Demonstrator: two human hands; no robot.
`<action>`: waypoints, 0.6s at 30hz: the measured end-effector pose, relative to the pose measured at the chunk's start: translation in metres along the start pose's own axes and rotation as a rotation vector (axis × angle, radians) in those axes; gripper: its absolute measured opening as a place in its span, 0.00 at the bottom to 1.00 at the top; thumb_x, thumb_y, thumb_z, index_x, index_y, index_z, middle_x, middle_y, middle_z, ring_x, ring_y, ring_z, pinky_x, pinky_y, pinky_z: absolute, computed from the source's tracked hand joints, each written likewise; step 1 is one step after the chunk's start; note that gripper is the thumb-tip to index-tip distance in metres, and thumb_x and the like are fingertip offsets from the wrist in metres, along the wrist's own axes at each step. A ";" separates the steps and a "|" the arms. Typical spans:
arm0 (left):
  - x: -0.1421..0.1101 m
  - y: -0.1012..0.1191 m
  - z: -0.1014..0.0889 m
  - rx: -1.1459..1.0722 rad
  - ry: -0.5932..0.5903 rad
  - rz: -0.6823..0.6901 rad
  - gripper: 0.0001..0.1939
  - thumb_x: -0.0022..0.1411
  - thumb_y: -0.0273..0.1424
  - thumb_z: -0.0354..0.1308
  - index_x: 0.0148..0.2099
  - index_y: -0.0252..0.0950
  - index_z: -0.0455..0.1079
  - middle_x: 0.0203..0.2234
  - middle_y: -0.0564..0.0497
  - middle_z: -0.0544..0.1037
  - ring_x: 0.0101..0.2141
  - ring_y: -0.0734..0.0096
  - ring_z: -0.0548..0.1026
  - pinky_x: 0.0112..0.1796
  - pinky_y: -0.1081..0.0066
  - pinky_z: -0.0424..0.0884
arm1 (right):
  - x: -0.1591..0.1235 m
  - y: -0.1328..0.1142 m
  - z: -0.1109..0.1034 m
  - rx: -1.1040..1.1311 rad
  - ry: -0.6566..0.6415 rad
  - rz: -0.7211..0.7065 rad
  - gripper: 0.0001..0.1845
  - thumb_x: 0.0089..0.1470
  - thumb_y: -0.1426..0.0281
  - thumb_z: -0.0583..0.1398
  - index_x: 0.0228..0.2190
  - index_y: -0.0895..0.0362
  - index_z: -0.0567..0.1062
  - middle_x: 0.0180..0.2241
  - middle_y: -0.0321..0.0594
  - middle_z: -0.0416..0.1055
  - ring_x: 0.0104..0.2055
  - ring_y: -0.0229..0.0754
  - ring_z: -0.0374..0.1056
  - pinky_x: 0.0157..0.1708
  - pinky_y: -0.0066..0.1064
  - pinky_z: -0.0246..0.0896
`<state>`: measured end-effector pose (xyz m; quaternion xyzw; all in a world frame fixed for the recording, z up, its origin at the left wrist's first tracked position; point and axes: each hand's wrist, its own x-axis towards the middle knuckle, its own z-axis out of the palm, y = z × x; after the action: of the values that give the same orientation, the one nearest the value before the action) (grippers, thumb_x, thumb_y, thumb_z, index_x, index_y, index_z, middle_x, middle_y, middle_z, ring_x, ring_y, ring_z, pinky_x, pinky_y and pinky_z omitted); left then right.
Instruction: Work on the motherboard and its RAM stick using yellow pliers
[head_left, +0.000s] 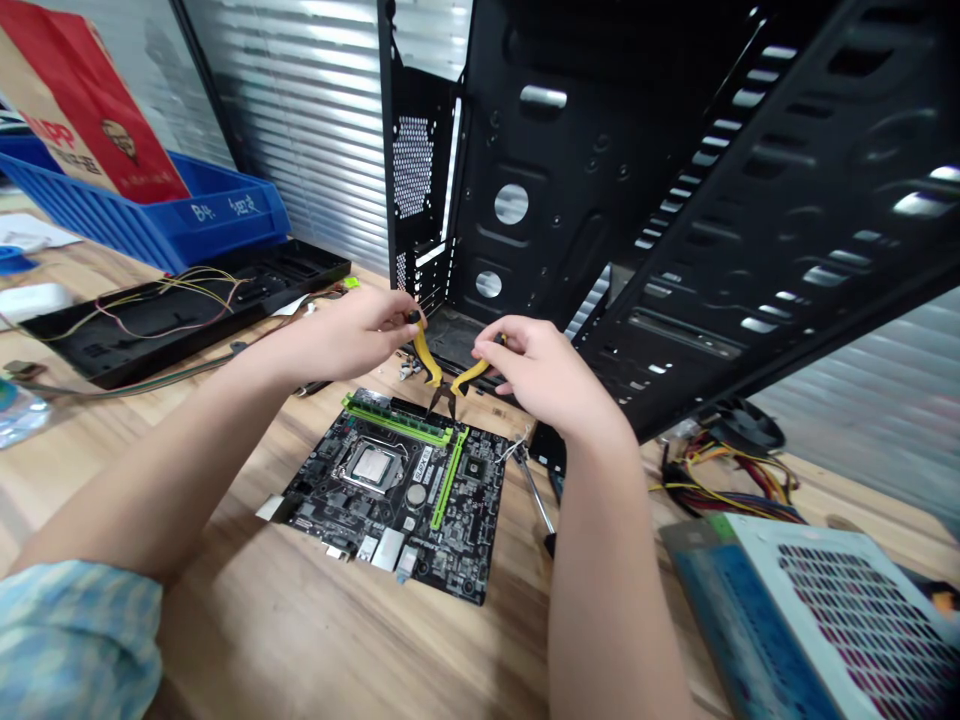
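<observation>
- The desk [247, 620] carries everything, and a black computer case [570, 180] stands tilted toward its far edge.
- A motherboard [390, 490] lies flat near the desk middle, with a screwdriver [535, 497] just beside its right edge.
- Yellow-handled pliers [442, 395] are held in the air just above the board's far edge, the long axis nearly upright and the nose pointing down to the board.
- The left hand [337, 335] and the right hand [544, 375] are equally near, each pinching one handle end with the fingertips, and the handles stand wide apart in a V.
</observation>
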<state>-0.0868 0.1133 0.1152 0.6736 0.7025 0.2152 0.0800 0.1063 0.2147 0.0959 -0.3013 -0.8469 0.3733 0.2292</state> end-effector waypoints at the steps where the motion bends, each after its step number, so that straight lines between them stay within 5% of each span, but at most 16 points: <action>1: 0.000 0.000 0.000 -0.001 -0.006 -0.007 0.16 0.61 0.38 0.50 0.46 0.36 0.71 0.30 0.48 0.76 0.33 0.64 0.73 0.36 0.67 0.67 | 0.000 0.000 0.000 -0.001 0.001 -0.003 0.08 0.56 0.67 0.57 0.32 0.57 0.75 0.25 0.35 0.67 0.30 0.36 0.64 0.31 0.30 0.60; 18: -0.007 0.010 -0.008 0.070 -0.069 -0.103 0.22 0.60 0.35 0.47 0.53 0.35 0.69 0.35 0.48 0.76 0.35 0.64 0.72 0.40 0.66 0.67 | -0.001 -0.007 0.003 -0.009 -0.015 -0.050 0.09 0.56 0.67 0.56 0.32 0.57 0.75 0.26 0.35 0.67 0.29 0.35 0.62 0.33 0.30 0.58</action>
<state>-0.0801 0.1046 0.1256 0.6460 0.7401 0.1627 0.0917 0.1028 0.2087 0.0997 -0.2782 -0.8576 0.3658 0.2308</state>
